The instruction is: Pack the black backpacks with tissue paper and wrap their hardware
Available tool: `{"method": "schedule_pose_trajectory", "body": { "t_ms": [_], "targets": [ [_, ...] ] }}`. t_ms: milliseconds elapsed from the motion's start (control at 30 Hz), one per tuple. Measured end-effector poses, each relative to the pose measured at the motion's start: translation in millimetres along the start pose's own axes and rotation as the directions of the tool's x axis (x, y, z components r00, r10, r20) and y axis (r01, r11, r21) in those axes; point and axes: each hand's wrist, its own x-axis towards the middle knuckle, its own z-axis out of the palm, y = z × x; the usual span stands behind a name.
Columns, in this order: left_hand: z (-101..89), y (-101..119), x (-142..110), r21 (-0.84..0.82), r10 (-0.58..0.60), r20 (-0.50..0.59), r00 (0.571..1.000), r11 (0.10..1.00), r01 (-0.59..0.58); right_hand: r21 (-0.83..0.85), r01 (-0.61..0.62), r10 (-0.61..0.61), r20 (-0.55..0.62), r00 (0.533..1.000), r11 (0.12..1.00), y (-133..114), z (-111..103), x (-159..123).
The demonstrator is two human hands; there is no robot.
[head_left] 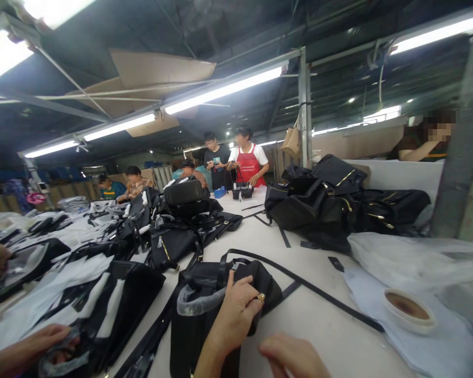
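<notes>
A black handbag (pixel 205 310) with a plastic-wrapped handle stands on the white table (pixel 315 315) right in front of me. My left hand (pixel 234 315), a ring on one finger, is closed over the bag's top edge. My right hand (pixel 294 357) hovers just right of the bag at the bottom edge of the view. Its fingers stretch toward the bag and nothing shows in them. A long black strap (pixel 319 294) runs from the bag across the table to the right.
Heaps of black bags lie at left (pixel 169 231) and at back right (pixel 331 205). A roll of tape (pixel 408 307) sits on plastic sheets at right. A co-worker's hands (pixel 35 341) handle a bag at lower left. Several people stand or sit at the far end.
</notes>
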Motion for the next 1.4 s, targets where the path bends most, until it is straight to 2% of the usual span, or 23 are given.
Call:
{"method": "schedule_pose_trajectory", "body": {
  "t_ms": [33,67,133,167,233,300,433,667,800,933,1033,1233,1333,1400],
  "targets": [
    [1.0,-1.1,-0.8,-0.022,0.002,0.024,1.0,1.0,-0.002,0.063,-0.165,0.17,-0.09,0.981,0.984,0.6,-16.5,-0.3],
    [1.7,-2.1,-1.6,-0.038,0.008,0.04,0.999,0.999,-0.007,0.139,-0.306,0.325,-0.143,0.935,0.942,1.4,-31.4,2.5],
    [2.4,-4.2,-3.0,-0.05,0.028,0.052,0.998,0.998,-0.026,0.258,-0.454,0.491,-0.105,0.864,0.853,3.1,-54.4,14.2],
    [2.8,-5.1,-3.6,-0.05,0.04,0.052,0.998,0.998,-0.038,0.286,-0.481,0.51,-0.03,0.86,0.829,3.9,-61.8,21.5],
    [3.3,-6.9,-4.5,-0.04,0.058,0.061,0.996,0.998,-0.056,0.299,-0.483,0.465,0.136,0.875,0.823,4.9,-69.0,35.5],
    [3.5,-8.5,-5.2,-0.02,0.062,0.089,0.994,0.998,-0.06,0.295,-0.455,0.399,0.234,0.887,0.84,5.4,-68.6,46.4],
    [1.4,-10.9,-6.6,-0.018,0.057,0.152,0.987,0.998,-0.054,0.318,-0.401,0.324,0.269,0.907,0.859,7.3,-60.0,56.7],
    [-2.5,-15.6,-9.4,-0.119,0.057,0.195,0.979,0.992,-0.034,0.347,-0.484,0.366,0.353,0.861,0.803,7.5,-56.6,58.8],
    [-2.4,-18.6,-10.7,-0.166,0.063,0.2,0.978,0.986,-0.03,0.307,-0.472,0.349,0.378,0.858,0.827,6.3,-57.1,61.5],
    [-2.0,-23.4,-11.7,-0.183,0.031,0.209,0.977,0.983,0.008,0.241,-0.463,0.362,0.366,0.857,0.853,6.5,-54.9,62.7],
    [0.0,-28.3,-11.8,-0.204,0.025,0.205,0.978,0.979,0.018,0.194,-0.43,0.355,0.328,0.875,0.882,6.4,-51.7,60.5],
    [12.5,-36.3,-13.5,-0.222,0.018,0.067,0.998,0.975,-0.003,0.119,-0.428,0.407,0.17,0.898,0.896,1.4,-35.8,48.9],
    [19.1,-40.9,-15.2,-0.244,0.016,0.014,1.0,0.97,-0.012,0.153,-0.465,0.458,0.078,0.885,0.872,0.3,-22.4,40.0],
    [21.4,-44.8,-16.2,-0.272,0.016,0.005,1.0,0.962,-0.014,0.229,-0.515,0.518,0.051,0.854,0.826,5.0,-16.8,33.1]
  ]
}}
